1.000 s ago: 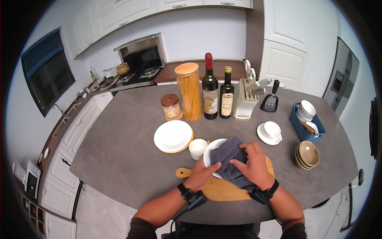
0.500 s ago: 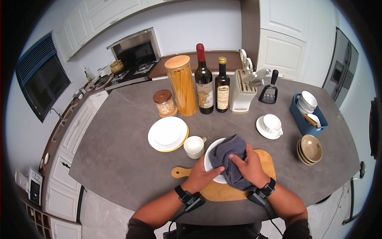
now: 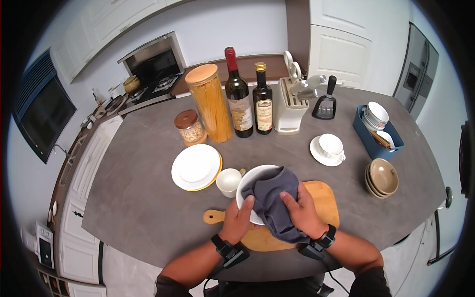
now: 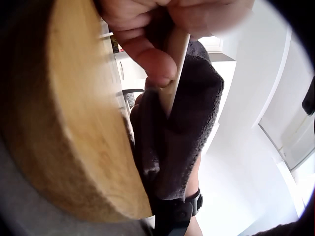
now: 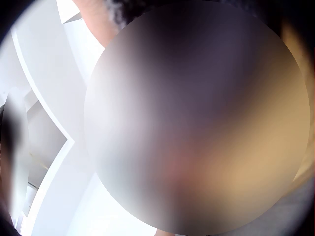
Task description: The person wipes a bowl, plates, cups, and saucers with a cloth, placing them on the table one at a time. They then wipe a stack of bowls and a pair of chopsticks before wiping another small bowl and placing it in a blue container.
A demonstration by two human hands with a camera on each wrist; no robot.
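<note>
My left hand (image 3: 236, 220) grips the near left rim of a white bowl (image 3: 251, 176), thumb along its upper edge. In the left wrist view, the left-hand fingers (image 4: 157, 66) pinch the pale bowl edge (image 4: 177, 69). A dark grey cloth (image 3: 274, 198) lies bunched inside the bowl and hangs over its near right side. My right hand (image 3: 308, 213) holds that cloth against the bowl, thumb on top; its other fingers are mostly hidden. Beneath both is a wooden cutting board (image 3: 321, 198). Most of the right wrist view is blurred.
A white cup (image 3: 229, 183) stands close to the bowl's left, beside stacked plates (image 3: 197, 166). Behind are jars, a wine bottle (image 3: 239, 106), a smaller bottle and a knife block (image 3: 290, 109). To the right are a cup on a saucer (image 3: 319, 154), brown bowls (image 3: 383, 175) and a blue basket (image 3: 366, 133).
The head view has shifted, so the tabletop things appear further left. The right hand has moved over the cloth, and the left thumb now points more upward along the bowl's rim.
</note>
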